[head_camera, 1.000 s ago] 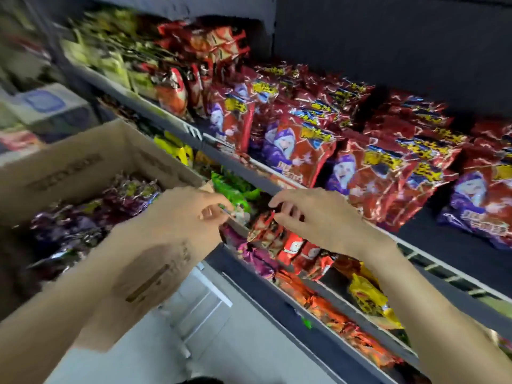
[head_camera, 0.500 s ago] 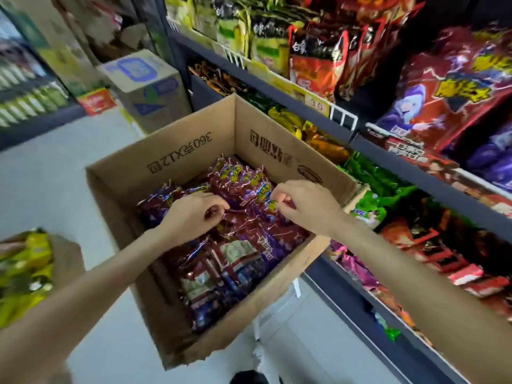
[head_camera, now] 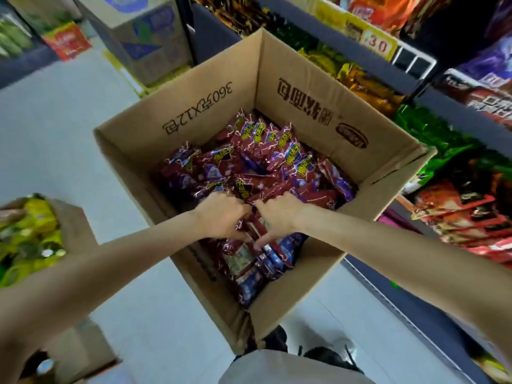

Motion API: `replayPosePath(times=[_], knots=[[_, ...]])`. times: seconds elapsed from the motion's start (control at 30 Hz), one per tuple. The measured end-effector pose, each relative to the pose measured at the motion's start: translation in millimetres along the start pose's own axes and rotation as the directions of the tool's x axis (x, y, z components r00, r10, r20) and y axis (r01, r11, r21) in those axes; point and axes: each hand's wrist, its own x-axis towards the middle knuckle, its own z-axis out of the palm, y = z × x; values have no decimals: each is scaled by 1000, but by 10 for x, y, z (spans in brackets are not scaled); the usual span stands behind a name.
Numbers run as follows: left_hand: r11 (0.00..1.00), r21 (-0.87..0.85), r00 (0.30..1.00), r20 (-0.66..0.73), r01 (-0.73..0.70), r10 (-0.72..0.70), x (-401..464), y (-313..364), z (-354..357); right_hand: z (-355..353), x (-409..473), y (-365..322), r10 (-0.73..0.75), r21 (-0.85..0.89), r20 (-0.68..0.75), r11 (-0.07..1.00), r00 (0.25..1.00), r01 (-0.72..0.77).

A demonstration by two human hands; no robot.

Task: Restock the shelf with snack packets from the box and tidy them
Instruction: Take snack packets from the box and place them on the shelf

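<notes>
Both hands have dropped deeper into the box (head_camera: 210,103) since half a second ago, when they hovered just above the packets, and they have closed in toward each other. Now the left hand (head_camera: 221,216) and the right hand (head_camera: 277,214) sit side by side, nearly touching, low among the snack packets (head_camera: 277,162) in the near half of the carton. Fingers of the left hand curl down into the red-and-purple wrappers and appear to gather a packet, though which one cannot be told. Fingers of the right hand are likewise curled into the pile, with the thumb pointing down along a red packet between the two hands; the grasp itself is hidden by the backs of the hands. Those packets, red and purple with yellow lettering, fill the floor of the open cardboard carton, some standing on edge toward the far wall, others lying flat near the front corner. Right of the carton stands the shelf (head_camera: 357,52), its tiers holding yellow, green and red bags, with a price tag (head_camera: 378,45) on the upper rail. At the left edge a second carton holds yellow-green packets (head_camera: 30,239). Farther back, a blue-printed carton (head_camera: 144,37) rests on the pale floor (head_camera: 55,128).
</notes>
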Motion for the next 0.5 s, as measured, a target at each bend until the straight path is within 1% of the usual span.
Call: replayPosePath(times=[0.1, 0.17, 0.2, 0.27, 0.33, 0.4, 0.43, 0.5], knots=[[991, 130, 999, 24, -29, 26, 55, 47, -20, -36, 48, -47, 28, -8, 45, 1000, 999, -28], [979, 193, 998, -3, -65, 67, 57, 83, -27, -92, 10, 62, 53, 22, 76, 998, 996, -55], [977, 199, 996, -41, -72, 82, 62, 91, -40, -116, -23, 140, 70, 42, 100, 996, 993, -74], [980, 175, 979, -162, -96, 125, 92, 75, -75, -148, -105, 292, 100, 81, 143, 990, 985, -112], [973, 163, 942, -270, -161, 201, 135, 35, -90, -170, -178, 401, 125, 105, 133, 985, 983, -140], [953, 172, 896, -333, -249, 294, 185, 3, -88, -202, -224, 449, 146, 121, 128, 979, 981, -161], [941, 174, 882, -333, -290, 333, 222, 3, -79, -218, -235, 457, 157, 148, 138, 973, 978, -177], [907, 210, 869, -272, -365, 413, 295, 31, -48, -206, -233, 462, 201, 207, 138, 952, 970, -227]])
